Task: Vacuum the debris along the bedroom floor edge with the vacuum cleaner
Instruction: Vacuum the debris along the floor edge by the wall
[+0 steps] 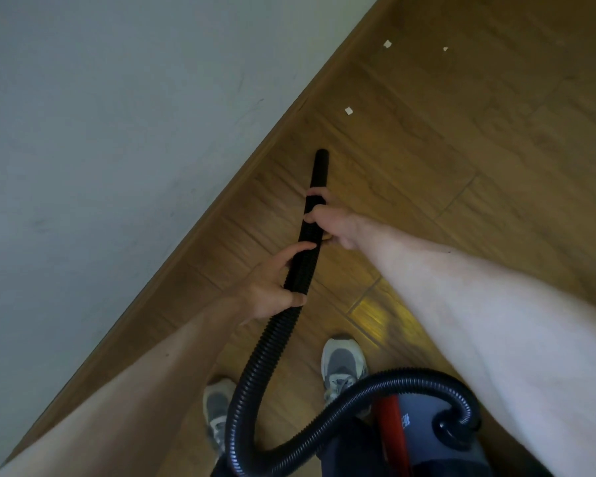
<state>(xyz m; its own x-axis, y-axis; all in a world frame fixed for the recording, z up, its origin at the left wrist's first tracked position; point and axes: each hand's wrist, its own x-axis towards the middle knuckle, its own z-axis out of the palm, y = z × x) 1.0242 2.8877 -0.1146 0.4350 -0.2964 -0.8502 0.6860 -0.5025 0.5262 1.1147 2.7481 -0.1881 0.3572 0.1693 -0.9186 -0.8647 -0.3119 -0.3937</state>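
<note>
Vacuum hose (269,342) is clamped in both my hands: right hand (331,225) wraps the rigid nozzle (319,173), left hand (272,287) grips the ribbed section just behind it. Paper scraps (349,111) lie on the wooden floor (461,166) beyond the nozzle tip, near the baseboard (221,197). Canister (427,438) sits below my right forearm.

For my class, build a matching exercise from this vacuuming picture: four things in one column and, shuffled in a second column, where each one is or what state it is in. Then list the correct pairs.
Column 1
1. left hand
2. right hand
3. nearest paper scrap
4. vacuum body

Column 2
A. lying loose on the floor beyond the nozzle
B. gripping the hose farther back
C. low at the person's feet
D. gripping the tube nearest the nozzle

Pairs: 1-B, 2-D, 3-A, 4-C
</note>
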